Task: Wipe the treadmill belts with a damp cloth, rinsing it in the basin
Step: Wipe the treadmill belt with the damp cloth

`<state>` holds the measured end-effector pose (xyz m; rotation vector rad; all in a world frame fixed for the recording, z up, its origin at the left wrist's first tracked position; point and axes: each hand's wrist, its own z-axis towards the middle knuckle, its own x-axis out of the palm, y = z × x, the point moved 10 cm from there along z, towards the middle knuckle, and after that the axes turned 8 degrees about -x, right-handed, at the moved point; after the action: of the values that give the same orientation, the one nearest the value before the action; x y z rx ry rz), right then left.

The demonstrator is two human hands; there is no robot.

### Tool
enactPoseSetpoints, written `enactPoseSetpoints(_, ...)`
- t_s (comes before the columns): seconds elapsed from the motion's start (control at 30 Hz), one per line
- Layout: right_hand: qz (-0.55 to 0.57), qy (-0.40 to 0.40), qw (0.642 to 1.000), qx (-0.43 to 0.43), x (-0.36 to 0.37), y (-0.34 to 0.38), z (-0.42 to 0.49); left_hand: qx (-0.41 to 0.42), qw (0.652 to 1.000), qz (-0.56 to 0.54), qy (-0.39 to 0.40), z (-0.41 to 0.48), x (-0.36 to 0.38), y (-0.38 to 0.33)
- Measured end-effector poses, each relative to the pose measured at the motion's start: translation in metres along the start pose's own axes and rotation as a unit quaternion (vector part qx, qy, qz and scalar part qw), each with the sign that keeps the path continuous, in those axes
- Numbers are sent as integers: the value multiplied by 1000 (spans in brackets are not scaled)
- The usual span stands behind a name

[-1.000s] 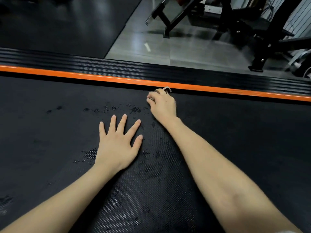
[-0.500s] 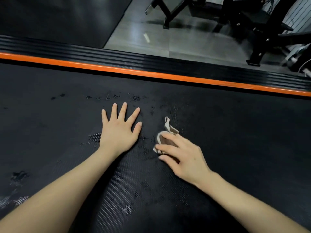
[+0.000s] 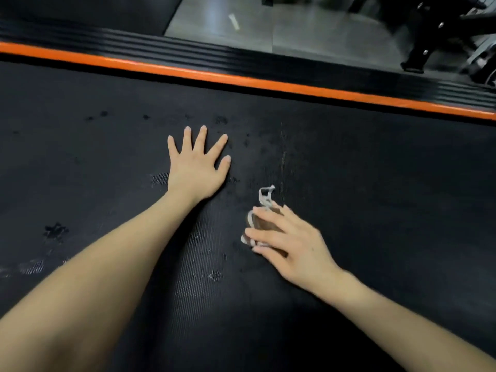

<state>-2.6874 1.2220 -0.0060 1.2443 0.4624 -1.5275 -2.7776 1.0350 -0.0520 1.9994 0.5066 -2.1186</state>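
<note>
Small crumpled cloth (image 3: 264,200), seemingly pale-edged, lies on the black treadmill belt (image 3: 375,183).

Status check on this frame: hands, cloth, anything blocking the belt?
Left hand flat on belt, fingers spread. Right hand presses cloth to belt, fingers extended. Dark spots on belt; no obstacle seen.

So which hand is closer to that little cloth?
Right. The right hand presses on the cloth; the left hand lies flat on the belt, apart, to its left.
</note>
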Motion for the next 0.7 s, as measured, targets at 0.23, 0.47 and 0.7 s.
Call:
enactPoseSetpoints(0.23,-39,-18,985,165,8,-65,49,5,999,-9,38,-3,-2,-1)
enactPoseSetpoints(0.47,27,29,998,55,11,52,-30,36,999,-10,25,-106,-14,17)
enactPoseSetpoints(0.7,-16,12,996,91,-22,14,-64,37,999,-20,16,-183,-12,17)
